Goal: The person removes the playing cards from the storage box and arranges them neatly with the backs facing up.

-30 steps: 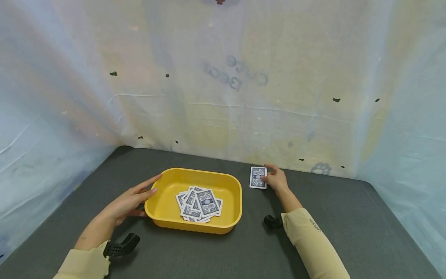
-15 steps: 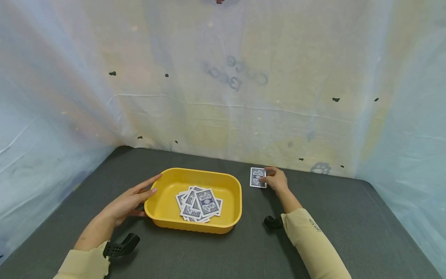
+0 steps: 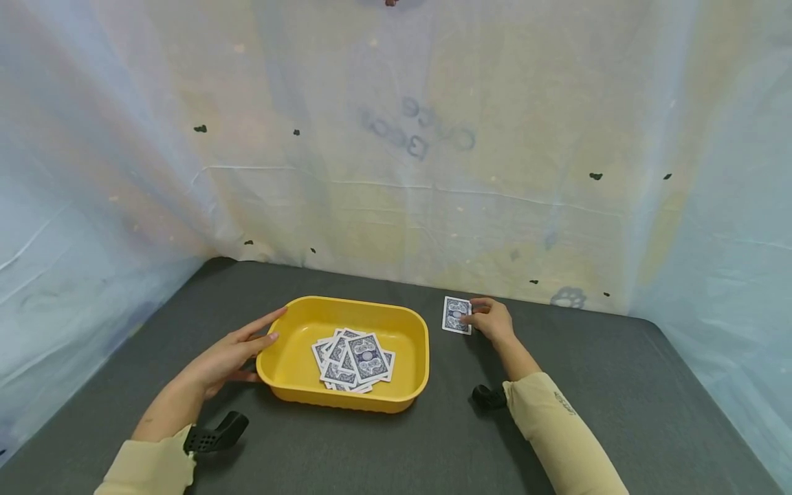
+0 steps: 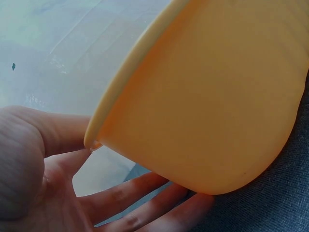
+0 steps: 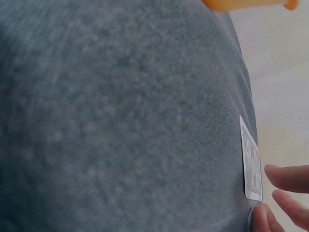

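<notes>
A yellow plastic tray (image 3: 346, 402) holds a loose heap of playing cards (image 3: 355, 361), backs up with a blue-and-white pattern. My left hand (image 3: 225, 361) grips its left end. In the left wrist view, the thumb (image 4: 63, 133) is at the rim and the other fingers spread along the outer wall below. To the right of the tray, a single playing card (image 3: 454, 315) lies back up on the dark table. My right hand (image 3: 491, 320) is at that card's right side, the thumb on its edge. In the right wrist view, the forefinger (image 5: 289, 178) stands just off the card.
A dark grey cloth-covered table (image 3: 346, 454) lies under everything. Pale translucent sheeting (image 3: 396, 206) hangs behind its far edge and along both sides. Black wrist cameras (image 3: 216, 434) sit at both cuffs of the light yellow sleeves (image 3: 563, 433).
The right hand's forefinger has drawn slightly down toward its thumb, and the single card has shifted a little to the left. The left hand and tray stay in place.
</notes>
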`<state>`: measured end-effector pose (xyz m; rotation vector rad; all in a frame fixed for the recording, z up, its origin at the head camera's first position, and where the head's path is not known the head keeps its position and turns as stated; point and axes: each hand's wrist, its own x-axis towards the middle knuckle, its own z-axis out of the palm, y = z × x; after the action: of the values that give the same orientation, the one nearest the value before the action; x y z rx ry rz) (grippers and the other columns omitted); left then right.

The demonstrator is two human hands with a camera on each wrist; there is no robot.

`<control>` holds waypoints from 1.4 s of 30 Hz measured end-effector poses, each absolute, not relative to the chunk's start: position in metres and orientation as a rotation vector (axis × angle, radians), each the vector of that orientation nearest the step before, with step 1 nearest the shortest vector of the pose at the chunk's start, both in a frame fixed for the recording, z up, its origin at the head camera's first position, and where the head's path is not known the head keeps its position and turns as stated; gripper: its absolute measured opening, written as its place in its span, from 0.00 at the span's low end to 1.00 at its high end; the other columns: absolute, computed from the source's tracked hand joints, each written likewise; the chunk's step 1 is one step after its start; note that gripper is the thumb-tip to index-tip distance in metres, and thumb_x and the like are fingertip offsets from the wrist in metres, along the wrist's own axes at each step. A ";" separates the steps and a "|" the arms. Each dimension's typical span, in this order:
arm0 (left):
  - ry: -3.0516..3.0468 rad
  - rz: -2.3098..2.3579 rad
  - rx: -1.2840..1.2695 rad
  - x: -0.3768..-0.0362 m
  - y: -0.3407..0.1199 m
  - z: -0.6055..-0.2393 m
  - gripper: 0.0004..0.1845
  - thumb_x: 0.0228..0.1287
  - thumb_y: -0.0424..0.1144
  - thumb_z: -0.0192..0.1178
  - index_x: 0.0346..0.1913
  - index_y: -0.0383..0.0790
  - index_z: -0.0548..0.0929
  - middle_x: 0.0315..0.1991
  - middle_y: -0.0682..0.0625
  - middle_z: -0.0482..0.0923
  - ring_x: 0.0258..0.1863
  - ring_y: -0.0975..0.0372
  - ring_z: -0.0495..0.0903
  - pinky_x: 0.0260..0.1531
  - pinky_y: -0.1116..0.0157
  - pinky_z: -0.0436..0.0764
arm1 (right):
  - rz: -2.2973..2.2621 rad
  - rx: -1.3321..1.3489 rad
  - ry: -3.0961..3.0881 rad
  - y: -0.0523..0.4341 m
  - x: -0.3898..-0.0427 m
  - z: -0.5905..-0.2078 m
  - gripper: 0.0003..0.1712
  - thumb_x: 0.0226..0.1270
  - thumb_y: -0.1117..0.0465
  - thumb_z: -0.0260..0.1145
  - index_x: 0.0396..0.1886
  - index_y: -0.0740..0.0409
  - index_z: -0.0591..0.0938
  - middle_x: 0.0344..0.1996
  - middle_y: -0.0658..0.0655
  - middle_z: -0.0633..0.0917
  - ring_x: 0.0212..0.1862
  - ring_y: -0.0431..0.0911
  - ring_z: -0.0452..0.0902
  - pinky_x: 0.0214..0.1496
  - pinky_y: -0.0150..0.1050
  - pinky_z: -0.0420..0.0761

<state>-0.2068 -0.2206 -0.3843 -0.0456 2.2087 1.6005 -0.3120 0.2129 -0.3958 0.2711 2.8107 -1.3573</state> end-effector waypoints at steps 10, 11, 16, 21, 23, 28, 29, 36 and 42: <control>2.210 1.607 -0.036 -0.207 -0.221 -0.384 0.35 0.73 0.53 0.49 0.77 0.60 0.46 0.75 0.33 0.40 0.62 0.46 0.66 0.45 0.53 0.81 | -1.547 0.205 2.707 0.206 -0.301 -0.389 0.27 0.61 0.67 0.67 0.60 0.67 0.75 0.56 0.71 0.77 0.55 0.61 0.76 0.56 0.51 0.77; 2.211 1.605 -0.036 -0.207 -0.221 -0.384 0.35 0.73 0.53 0.49 0.77 0.60 0.46 0.75 0.33 0.40 0.62 0.45 0.66 0.45 0.53 0.81 | -1.561 0.202 2.701 0.205 -0.300 -0.389 0.27 0.61 0.67 0.67 0.60 0.66 0.75 0.56 0.71 0.77 0.55 0.61 0.76 0.56 0.50 0.77; 2.211 1.601 -0.043 -0.207 -0.221 -0.384 0.36 0.73 0.54 0.50 0.77 0.60 0.46 0.76 0.33 0.39 0.63 0.44 0.65 0.45 0.52 0.80 | -1.594 0.160 2.688 0.199 -0.296 -0.386 0.25 0.61 0.66 0.68 0.59 0.66 0.77 0.54 0.69 0.79 0.52 0.58 0.78 0.53 0.48 0.79; 2.213 1.602 -0.044 -0.206 -0.221 -0.383 0.36 0.73 0.54 0.49 0.77 0.60 0.46 0.75 0.33 0.38 0.63 0.43 0.64 0.45 0.52 0.80 | -1.596 0.091 2.676 0.192 -0.290 -0.381 0.26 0.61 0.64 0.68 0.59 0.66 0.76 0.54 0.69 0.79 0.53 0.58 0.78 0.53 0.47 0.80; 2.211 1.605 -0.042 -0.206 -0.221 -0.383 0.36 0.73 0.54 0.49 0.77 0.60 0.46 0.75 0.33 0.39 0.63 0.43 0.64 0.45 0.52 0.81 | -1.598 0.073 2.670 0.190 -0.288 -0.379 0.26 0.61 0.64 0.69 0.59 0.65 0.76 0.55 0.68 0.79 0.54 0.58 0.77 0.54 0.47 0.80; 2.204 1.610 -0.034 -0.206 -0.219 -0.383 0.35 0.73 0.53 0.49 0.77 0.60 0.46 0.75 0.33 0.39 0.63 0.44 0.64 0.45 0.52 0.80 | -1.605 0.009 2.657 0.185 -0.283 -0.374 0.26 0.61 0.63 0.69 0.59 0.64 0.77 0.54 0.67 0.79 0.53 0.58 0.77 0.53 0.47 0.80; 2.205 1.611 -0.033 -0.206 -0.219 -0.383 0.35 0.73 0.52 0.49 0.77 0.60 0.46 0.75 0.33 0.38 0.63 0.43 0.64 0.45 0.52 0.80 | -1.613 -0.004 2.648 0.183 -0.282 -0.372 0.26 0.61 0.63 0.69 0.59 0.64 0.77 0.54 0.67 0.79 0.53 0.58 0.77 0.53 0.47 0.80; 2.211 1.610 -0.031 -0.206 -0.220 -0.384 0.35 0.73 0.53 0.49 0.77 0.60 0.46 0.75 0.33 0.38 0.62 0.44 0.65 0.45 0.53 0.81 | -1.667 -0.121 2.585 0.171 -0.272 -0.361 0.26 0.62 0.65 0.68 0.61 0.64 0.75 0.57 0.69 0.77 0.55 0.58 0.77 0.56 0.51 0.78; 2.206 1.619 -0.028 -0.206 -0.221 -0.384 0.35 0.73 0.53 0.49 0.77 0.60 0.46 0.75 0.33 0.38 0.63 0.45 0.65 0.45 0.53 0.81 | -1.674 -0.200 2.568 0.165 -0.266 -0.353 0.26 0.63 0.63 0.67 0.61 0.63 0.76 0.57 0.68 0.77 0.56 0.58 0.75 0.55 0.52 0.78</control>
<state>-0.2060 -0.2207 -0.3841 -0.0278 2.2057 1.6190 -0.2657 0.1648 -0.3535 -0.2004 2.5679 -1.6744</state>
